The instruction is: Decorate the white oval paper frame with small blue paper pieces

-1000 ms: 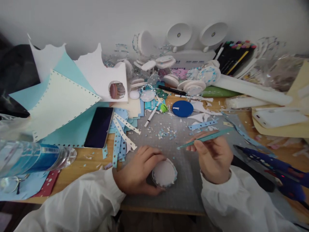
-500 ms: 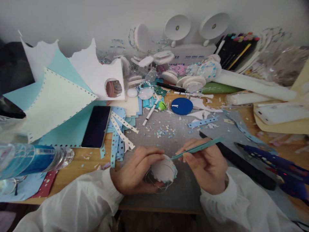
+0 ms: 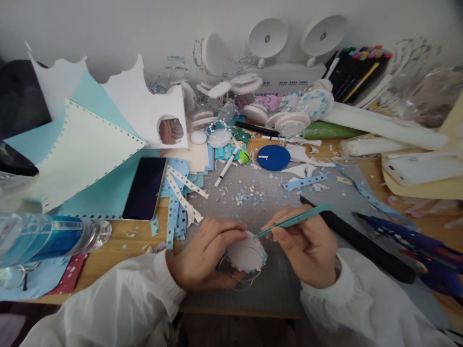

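Between the thumb and fingers of my left hand (image 3: 206, 253) is a round white paper disc (image 3: 243, 254). Small blue and white paper bits line its edge, and thin wire loops curve around its lower side. My right hand (image 3: 306, 246) is closed around teal tweezers (image 3: 298, 217), whose tips point left and reach the disc's upper right edge. I cannot make out whether the tips pinch a paper bit. Loose blue and white paper bits (image 3: 248, 195) are scattered on the grey cutting mat (image 3: 267, 299) beyond my hands.
A phone (image 3: 145, 188), punched paper strips (image 3: 177, 212) and a water bottle (image 3: 54, 238) are at left. A black stick-like object (image 3: 369, 246) and a blue glue gun (image 3: 408, 241) lie at right. Behind are a blue oval disc (image 3: 274, 157), several white discs and a two-headed lamp (image 3: 267, 37).
My right hand and the tweezers have shifted very slightly, with the tips still at the disc's edge. My left hand keeps its hold, and the whole view has moved a little.
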Motion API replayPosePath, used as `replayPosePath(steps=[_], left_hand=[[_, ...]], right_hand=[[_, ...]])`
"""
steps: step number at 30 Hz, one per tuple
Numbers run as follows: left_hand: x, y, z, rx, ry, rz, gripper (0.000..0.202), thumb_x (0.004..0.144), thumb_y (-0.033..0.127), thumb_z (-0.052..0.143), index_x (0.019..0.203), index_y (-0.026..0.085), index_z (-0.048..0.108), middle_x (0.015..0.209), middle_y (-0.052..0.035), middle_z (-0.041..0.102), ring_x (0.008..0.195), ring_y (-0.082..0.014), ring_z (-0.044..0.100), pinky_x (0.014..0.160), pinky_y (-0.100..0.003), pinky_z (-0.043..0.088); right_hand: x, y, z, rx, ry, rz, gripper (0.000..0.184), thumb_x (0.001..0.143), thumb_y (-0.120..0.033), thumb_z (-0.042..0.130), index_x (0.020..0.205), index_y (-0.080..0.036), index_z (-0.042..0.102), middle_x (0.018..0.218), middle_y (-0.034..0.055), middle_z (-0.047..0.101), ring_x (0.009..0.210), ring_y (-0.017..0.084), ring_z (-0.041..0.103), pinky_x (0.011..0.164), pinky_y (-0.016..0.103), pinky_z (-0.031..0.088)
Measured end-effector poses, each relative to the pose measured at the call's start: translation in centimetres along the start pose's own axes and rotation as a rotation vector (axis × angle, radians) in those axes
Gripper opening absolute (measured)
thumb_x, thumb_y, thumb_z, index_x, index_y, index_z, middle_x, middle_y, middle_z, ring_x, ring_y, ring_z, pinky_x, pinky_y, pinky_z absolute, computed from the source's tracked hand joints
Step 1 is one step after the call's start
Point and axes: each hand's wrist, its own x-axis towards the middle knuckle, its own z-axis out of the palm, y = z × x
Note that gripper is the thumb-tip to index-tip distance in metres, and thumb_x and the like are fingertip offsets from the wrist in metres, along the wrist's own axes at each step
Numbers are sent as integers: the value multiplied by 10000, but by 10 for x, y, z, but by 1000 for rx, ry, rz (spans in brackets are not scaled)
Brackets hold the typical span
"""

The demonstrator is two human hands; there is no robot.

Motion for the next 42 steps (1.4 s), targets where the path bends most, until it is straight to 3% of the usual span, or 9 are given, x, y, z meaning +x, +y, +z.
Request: replayPosePath(steps=[29,42], left_hand=[[0,2,-2,29,3,9,596,785,314,680,1290,124,426,1149,-174,606,1049,-277,581,847,-411,498],[0,2,-1,24,13,30,598,764,291,696,1273,98,446,1148,-184,604,1063,-283,576,854,-409,490]], right_hand=[[0,2,1,33,1,41,102,869,-161,566,905,-255,581,785,21,614,701,186,603,520,301,482],[-7,5,0,11,-45,-45,231,847,-120,556,992,-298,585,810,29,625,729,210,610,591,381,515]])
